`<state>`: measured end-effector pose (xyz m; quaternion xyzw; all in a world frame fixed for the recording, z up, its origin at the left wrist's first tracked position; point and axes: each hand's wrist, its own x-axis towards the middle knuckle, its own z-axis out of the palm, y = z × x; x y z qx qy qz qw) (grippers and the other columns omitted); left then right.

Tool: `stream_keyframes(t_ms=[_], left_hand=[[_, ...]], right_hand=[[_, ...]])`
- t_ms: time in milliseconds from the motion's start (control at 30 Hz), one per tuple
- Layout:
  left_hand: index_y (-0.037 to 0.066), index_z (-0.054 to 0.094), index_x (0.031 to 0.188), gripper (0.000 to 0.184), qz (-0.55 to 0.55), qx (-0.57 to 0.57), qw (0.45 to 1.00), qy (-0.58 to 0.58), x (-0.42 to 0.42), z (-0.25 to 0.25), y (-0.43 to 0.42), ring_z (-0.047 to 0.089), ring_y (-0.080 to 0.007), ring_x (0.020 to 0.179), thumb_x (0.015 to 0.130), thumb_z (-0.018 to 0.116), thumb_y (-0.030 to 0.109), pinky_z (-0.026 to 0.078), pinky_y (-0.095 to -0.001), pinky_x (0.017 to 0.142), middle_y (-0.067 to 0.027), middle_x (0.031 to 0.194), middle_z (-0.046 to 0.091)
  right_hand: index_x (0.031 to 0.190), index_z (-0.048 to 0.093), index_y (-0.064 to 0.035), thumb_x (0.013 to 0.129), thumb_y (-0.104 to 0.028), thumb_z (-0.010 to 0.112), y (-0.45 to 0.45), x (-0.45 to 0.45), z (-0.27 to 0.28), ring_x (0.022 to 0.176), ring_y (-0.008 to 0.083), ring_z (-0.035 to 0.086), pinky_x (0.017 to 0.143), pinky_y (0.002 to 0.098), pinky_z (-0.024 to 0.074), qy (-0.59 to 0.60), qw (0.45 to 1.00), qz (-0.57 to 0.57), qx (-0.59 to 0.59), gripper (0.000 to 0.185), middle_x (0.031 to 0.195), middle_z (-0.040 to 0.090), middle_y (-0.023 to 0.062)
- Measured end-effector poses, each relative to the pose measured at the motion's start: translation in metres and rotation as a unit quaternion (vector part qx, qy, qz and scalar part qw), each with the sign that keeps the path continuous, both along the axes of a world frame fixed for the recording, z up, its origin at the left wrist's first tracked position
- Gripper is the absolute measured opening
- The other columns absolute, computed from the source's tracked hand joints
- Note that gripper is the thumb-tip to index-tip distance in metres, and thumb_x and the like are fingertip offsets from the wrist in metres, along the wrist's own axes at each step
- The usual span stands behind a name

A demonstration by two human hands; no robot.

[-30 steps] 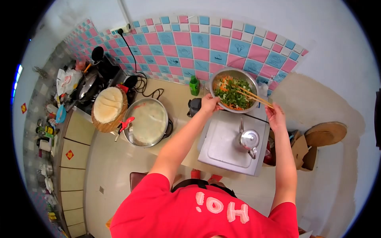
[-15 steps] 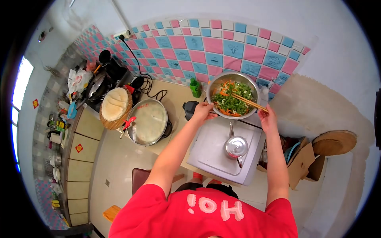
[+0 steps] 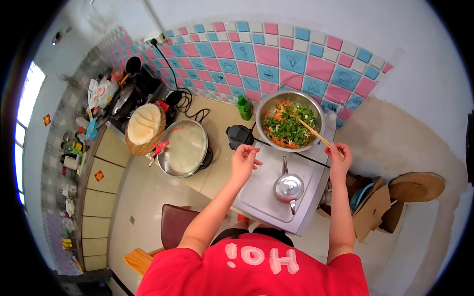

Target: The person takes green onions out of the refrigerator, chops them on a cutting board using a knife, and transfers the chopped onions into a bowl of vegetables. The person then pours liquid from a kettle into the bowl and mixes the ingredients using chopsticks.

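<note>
A steel bowl (image 3: 261, 124) of chopped greens and shredded carrot (image 3: 291, 123) stands at the back of the worktop, against the tiled wall. My right hand (image 3: 340, 158) is closed around a pair of wooden chopsticks (image 3: 312, 131), whose tips reach into the greens. Below and left of the bowl, my left hand (image 3: 245, 162) hovers apart from it, fingers loosely bent and holding nothing. Between my forearms, a small shiny metal pot with a long handle (image 3: 289, 188) sits on the light grey appliance top (image 3: 261, 172).
A wide pan of pale liquid (image 3: 185, 148) stands left, beside a stack of round flat wrappers (image 3: 144, 124). A green bottle (image 3: 244, 107) and a black object (image 3: 240, 136) are near the bowl. Cardboard boxes (image 3: 368, 212) lie right; a brown stool (image 3: 176, 226) stands below left.
My left hand has let go of the bowl's rim and drawn back toward me. My right hand has moved down and away from the rim, still with the chopsticks.
</note>
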<state>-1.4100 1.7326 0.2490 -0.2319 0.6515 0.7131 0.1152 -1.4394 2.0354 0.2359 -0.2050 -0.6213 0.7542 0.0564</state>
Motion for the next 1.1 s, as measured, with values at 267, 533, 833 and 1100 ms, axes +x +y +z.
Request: stream_keyframes(t_ms=[267,533,833,1100], left_hand=[[0.000,0.051,0.102,0.011,0.000,-0.015,0.999,0.041,-0.012,0.014,0.014,0.066,-0.0152,0.067,0.095,0.048,0.008,0.047,-0.0210,0.051,-0.0133,0.107,0.065],[-0.001,0.051,0.103,0.011,-0.012,-0.015,0.998,0.056,-0.007,0.019,0.023,0.066,-0.0145,0.068,0.095,0.048,0.007,0.047,-0.0205,0.052,-0.0137,0.108,0.064],[0.001,0.051,0.104,0.011,-0.009,-0.020,0.998,0.055,0.004,0.027,0.021,0.066,-0.0125,0.069,0.095,0.049,0.008,0.046,-0.0206,0.053,-0.0098,0.110,0.063],[0.000,0.051,0.105,0.012,-0.013,-0.006,0.999,0.047,0.028,0.035,0.003,0.066,-0.0158,0.070,0.095,0.049,0.006,0.048,-0.0212,0.055,-0.0140,0.111,0.064]], right_hand=[[0.102,0.057,-0.0014,0.081,0.001,0.064,-0.003,-0.001,-0.003,0.085,0.0336,0.055,0.074,0.0376,0.0475,0.259,0.825,0.163,0.476,0.022,0.098,0.051,0.0167],[0.103,0.060,-0.0031,0.083,-0.004,0.066,0.010,-0.016,-0.015,0.090,0.0337,0.055,0.077,0.0392,0.0473,0.230,0.769,0.228,0.551,0.021,0.100,0.052,0.0156],[0.108,0.061,-0.0050,0.068,0.005,0.064,0.019,-0.020,-0.003,0.098,0.0337,0.054,0.078,0.0388,0.0485,0.267,0.702,0.285,0.596,0.041,0.105,0.054,0.0142],[0.118,0.060,-0.0086,0.075,0.005,0.061,0.018,0.008,0.024,0.103,0.0338,0.054,0.081,0.0367,0.0502,0.237,0.729,0.245,0.594,0.046,0.114,0.054,0.0146]])
